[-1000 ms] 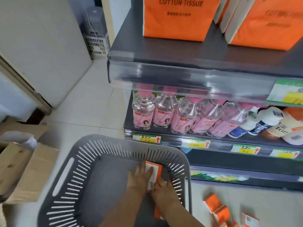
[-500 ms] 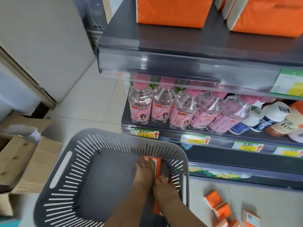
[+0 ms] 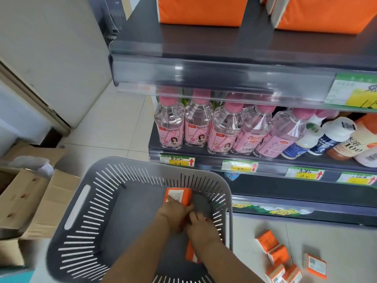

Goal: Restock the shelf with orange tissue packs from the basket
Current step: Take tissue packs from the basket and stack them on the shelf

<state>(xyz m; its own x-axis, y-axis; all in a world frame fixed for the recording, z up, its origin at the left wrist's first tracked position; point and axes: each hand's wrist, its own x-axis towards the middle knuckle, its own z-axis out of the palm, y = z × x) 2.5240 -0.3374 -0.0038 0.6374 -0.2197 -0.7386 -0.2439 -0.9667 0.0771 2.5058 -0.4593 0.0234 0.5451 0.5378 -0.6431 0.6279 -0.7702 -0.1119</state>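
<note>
A grey slotted basket (image 3: 77, 203) sits on the floor below me. Both my hands reach into its right side. My left hand (image 3: 173, 214) grips a small orange tissue pack (image 3: 179, 197) with a white label, held near the basket's far wall. My right hand (image 3: 201, 227) lies just beside it, fingers curled over another orange pack (image 3: 190, 253) that is partly hidden under my forearm. Large orange tissue packs (image 3: 202, 10) stand on the top grey shelf (image 3: 204, 41).
Several small orange packs (image 3: 278, 255) lie loose on the tiled floor right of the basket. Pink peach soda bottles (image 3: 200, 125) and other bottles fill the middle shelf. Open cardboard boxes (image 3: 26, 201) stand at the left, with a white wall behind.
My hands stayed in the basket; the left hand has lifted the labelled orange pack slightly off the basket wall. The view shifted closer to the shelf.
</note>
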